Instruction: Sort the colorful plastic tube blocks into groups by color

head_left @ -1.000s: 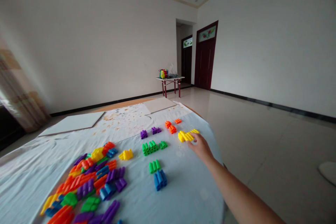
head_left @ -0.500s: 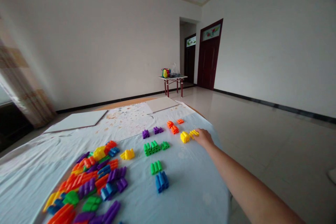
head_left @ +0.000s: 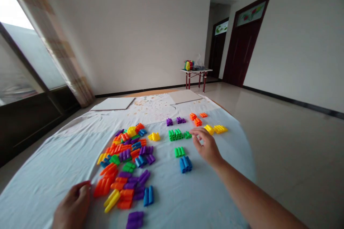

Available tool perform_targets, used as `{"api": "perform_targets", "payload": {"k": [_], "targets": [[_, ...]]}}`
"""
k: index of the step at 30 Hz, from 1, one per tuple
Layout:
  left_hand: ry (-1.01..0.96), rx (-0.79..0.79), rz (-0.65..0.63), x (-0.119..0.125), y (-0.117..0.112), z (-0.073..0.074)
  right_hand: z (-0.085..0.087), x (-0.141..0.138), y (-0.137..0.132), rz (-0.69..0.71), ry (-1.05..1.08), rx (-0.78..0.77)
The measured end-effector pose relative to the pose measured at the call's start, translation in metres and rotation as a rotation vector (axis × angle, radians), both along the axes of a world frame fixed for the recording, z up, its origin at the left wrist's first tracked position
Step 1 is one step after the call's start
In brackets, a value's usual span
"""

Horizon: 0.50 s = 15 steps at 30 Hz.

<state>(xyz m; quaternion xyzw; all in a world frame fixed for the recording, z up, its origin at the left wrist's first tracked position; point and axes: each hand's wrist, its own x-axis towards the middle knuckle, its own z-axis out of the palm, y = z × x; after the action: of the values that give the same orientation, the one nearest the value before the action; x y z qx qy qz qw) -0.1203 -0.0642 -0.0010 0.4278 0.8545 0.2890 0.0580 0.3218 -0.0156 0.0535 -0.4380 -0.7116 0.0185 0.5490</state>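
My right hand point(head_left: 205, 145) hovers over the cloth with its fingers loosely apart and nothing in them. Its fingertips are near a small green tube block point(head_left: 187, 135), beside a larger green block cluster point(head_left: 175, 135). To its right lie yellow tube blocks point(head_left: 220, 128). Green blocks point(head_left: 179, 151) and blue blocks point(head_left: 186, 164) sit nearer to me. At lower left, my left hand point(head_left: 72, 204) has its fingers curled and thumb close to the index finger; what they hold, if anything, is hidden. Orange blocks point(head_left: 104, 185) in the mixed pile are closest to it.
A pale blue cloth point(head_left: 215, 193) covers the table. Purple point(head_left: 181, 120) and orange blocks point(head_left: 197, 122) form the far row. Two flat boards, one white point(head_left: 114, 103) and one beige point(head_left: 185, 96), lie at the far end. A small side table point(head_left: 197, 71) stands beyond.
My right hand has left the yellow blocks and moved left, toward the green ones. My left hand has come into view beside the pile. The view has tilted down and turned left.
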Motion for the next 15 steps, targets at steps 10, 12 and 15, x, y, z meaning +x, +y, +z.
{"api": "perform_targets", "payload": {"k": [10, 12, 15], "targets": [[-0.118, 0.058, 0.028, 0.022, -0.008, 0.009, -0.014, -0.124, -0.056, 0.634, -0.314, -0.399], [-0.123, 0.068, 0.027, 0.021, -0.008, 0.007, -0.023, -0.129, -0.055, 0.656, -0.370, -0.455], [-0.126, 0.082, 0.028, 0.021, -0.008, 0.006, -0.034, -0.129, -0.055, 0.641, -0.412, -0.491]]}}
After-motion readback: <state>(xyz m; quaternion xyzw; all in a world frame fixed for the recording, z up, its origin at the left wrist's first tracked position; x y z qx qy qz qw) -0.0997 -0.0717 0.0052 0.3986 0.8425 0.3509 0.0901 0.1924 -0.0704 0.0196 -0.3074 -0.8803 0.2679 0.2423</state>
